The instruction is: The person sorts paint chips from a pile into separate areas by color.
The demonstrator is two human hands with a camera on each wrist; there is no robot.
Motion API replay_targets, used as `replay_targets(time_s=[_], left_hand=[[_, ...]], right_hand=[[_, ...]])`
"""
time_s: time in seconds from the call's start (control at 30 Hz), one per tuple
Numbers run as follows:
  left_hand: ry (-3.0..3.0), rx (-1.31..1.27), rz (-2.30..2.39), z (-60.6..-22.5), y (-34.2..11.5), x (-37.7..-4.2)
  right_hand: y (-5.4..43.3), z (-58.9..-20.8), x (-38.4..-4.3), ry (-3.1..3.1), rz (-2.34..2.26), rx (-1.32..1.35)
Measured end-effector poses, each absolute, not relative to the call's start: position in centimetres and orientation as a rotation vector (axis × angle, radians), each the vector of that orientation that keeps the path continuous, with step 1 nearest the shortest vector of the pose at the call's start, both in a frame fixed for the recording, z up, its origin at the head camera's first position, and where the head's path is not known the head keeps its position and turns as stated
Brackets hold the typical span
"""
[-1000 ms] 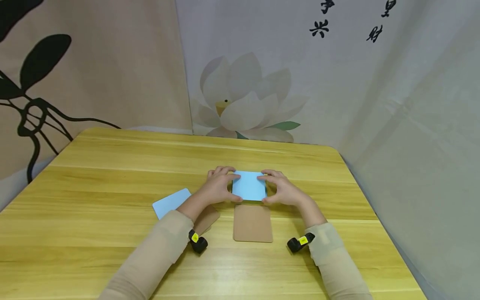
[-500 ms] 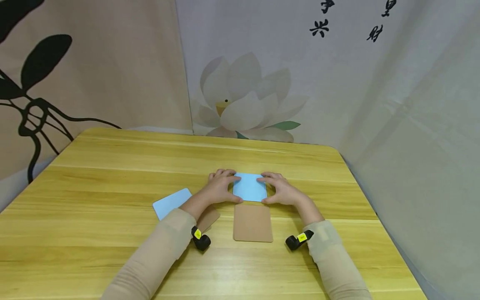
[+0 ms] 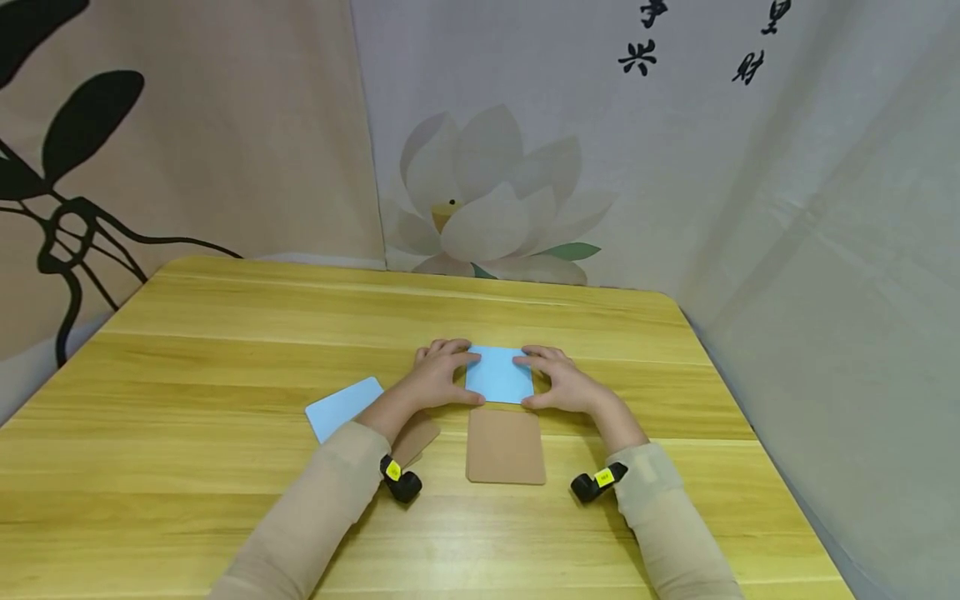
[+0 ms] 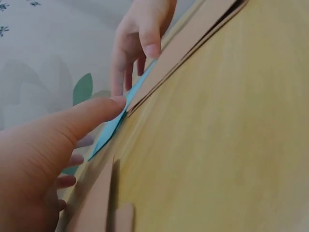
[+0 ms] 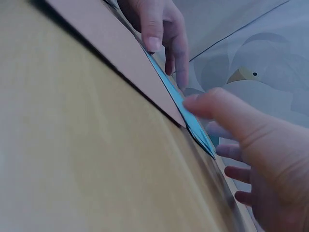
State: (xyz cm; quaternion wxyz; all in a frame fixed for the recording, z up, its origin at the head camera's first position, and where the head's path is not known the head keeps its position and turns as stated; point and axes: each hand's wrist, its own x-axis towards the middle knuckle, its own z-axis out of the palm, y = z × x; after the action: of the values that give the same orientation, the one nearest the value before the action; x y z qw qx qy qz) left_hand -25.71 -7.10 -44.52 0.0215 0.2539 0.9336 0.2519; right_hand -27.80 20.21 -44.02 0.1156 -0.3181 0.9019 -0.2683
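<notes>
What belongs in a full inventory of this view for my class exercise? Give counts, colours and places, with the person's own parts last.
Table: one, yellow wood-grain, lower part of the view
Centre brown card: at least one, brown, middle of table
Centre blue card: at least one, light blue, beyond centre brown card
Left blue card: at least one, light blue, angled, left of centre
Left brown card: at least one, brown, partly hidden, right of left blue card
Backdrop: pale fabric, panel count unclear, behind table
Lotus print: one, whitish, on backdrop
Plant print: one, black, far left
Characters: four, black, top right
Wrist cameras: two, black with yellow labels, at cuffs
Sleeves: two, beige, foreground
Left grip: one, bare, on centre blue card's left side
Right grip: one, bare, on its right side
</notes>
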Motion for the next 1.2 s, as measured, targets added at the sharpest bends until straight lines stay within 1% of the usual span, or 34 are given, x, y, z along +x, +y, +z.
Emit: replay_targets(time_s=[0.2,0.67,1.07,1.2], left_hand=[[2.908,0.772,0.879,-44.0,-7.4,-25.5],[2.951,0.821,0.942,-42.0,-8.9,-24.5],[3.033,0.762,0.986,-41.3,-12.5,-23.4],[3.022,0.781,0.999,-41.3,-13.9,-22.9]], right_hand=[[20.1,-43.5,-27.5,2.69,-0.89,-0.919],[18.9,-42.1,-26.1,2.723,-0.925,-0.955],[17.5,-41.7,-25.2,2.723,-0.924,-1.102],[16.8,-41.8,-24.9,2.712,-0.909,-1.159]])
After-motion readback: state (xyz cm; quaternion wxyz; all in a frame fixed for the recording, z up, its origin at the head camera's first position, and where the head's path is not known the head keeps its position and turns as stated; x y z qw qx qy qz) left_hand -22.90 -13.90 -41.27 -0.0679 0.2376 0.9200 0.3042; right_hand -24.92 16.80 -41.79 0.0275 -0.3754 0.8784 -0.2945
